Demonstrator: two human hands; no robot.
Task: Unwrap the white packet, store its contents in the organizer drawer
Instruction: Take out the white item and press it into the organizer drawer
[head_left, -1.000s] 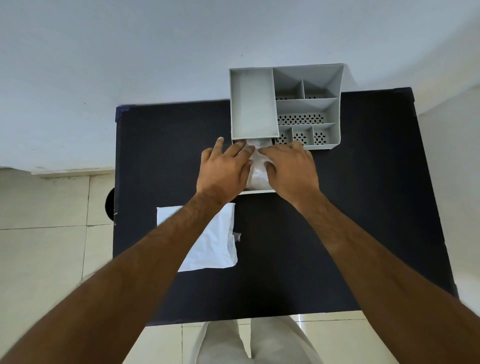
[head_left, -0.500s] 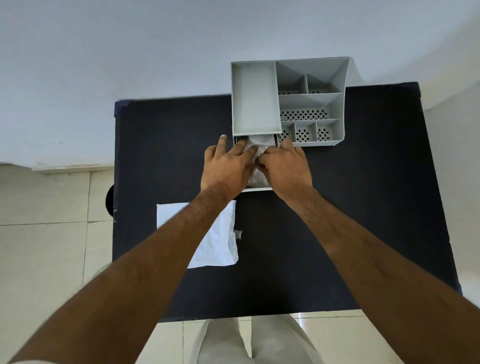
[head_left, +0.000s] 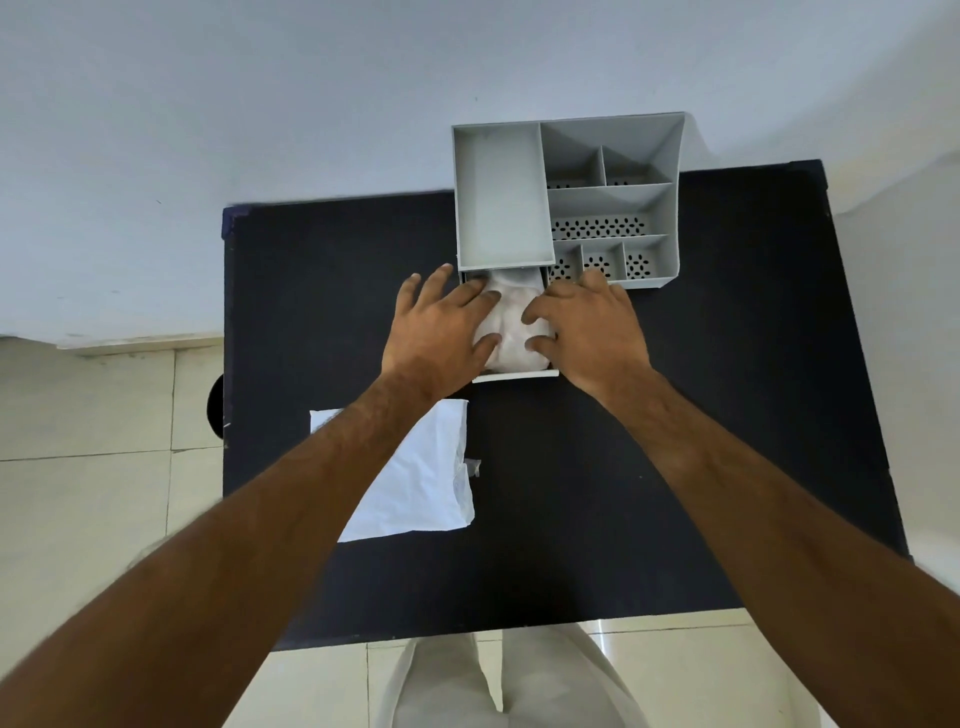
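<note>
A matte black bench (head_left: 675, 467) with a faintly textured top fills the middle of the frame, set against a plain pale wall above and glossy cream floor tiles to the left and below. At the upper centre stands a grey plastic organizer (head_left: 613, 208), boxy and smooth-walled, with one long plain compartment on its left and several smaller ones on its right whose floors are pierced with oval holes. From under the long compartment a shallow drawer (head_left: 519, 373) is pulled out toward the bottom of the frame, its pale front edge showing as a thin strip.

Inside the drawer lies the contents (head_left: 511, 327), a soft, crumpled whitish bundle with a slight sheen; what it is made of cannot be told. The left hand (head_left: 441, 332) lies flat over the drawer's left side, fingers spread and its grip apart, fingertips and thumb resting on the bundle. The right hand (head_left: 592, 332) mirrors it on the right side, fingers loosely curled, grip also apart, thumb and forefinger touching the bundle.

In the lower left of the bench, well apart from the drawer, the white packet (head_left: 421, 478) lies flat and limp, a thin rectangular bag with a ragged right edge, partly hidden under the left forearm.
</note>
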